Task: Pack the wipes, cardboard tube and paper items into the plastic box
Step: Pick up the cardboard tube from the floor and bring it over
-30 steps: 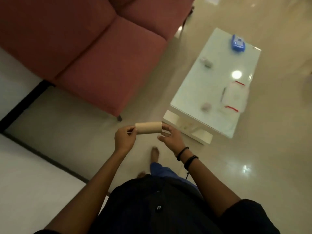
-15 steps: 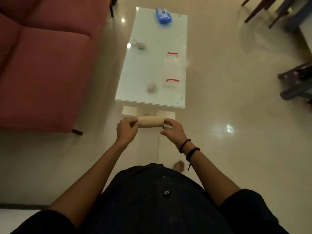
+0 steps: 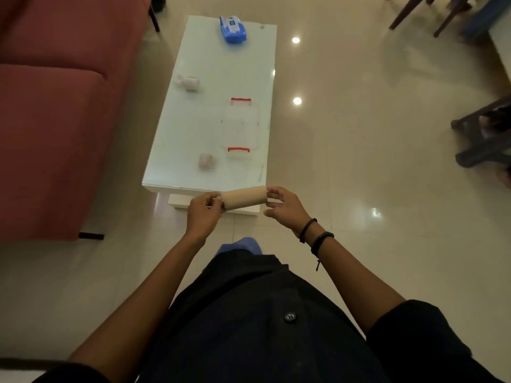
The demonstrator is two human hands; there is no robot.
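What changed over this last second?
The view swung round to face the white table and came nearer. Both hands, left hand and right hand, keep holding the cardboard tube by its ends. Wipes pack, plastic box and paper items stayed put.

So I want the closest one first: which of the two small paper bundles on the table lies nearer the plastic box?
The near bundle, just left of the box's front red handle; the other bundle sits farther back.

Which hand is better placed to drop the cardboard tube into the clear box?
Probably the right hand: the plastic box lies on the table's right side, ahead of it. Both hands pinch the cardboard tube; the left hand would cross over.
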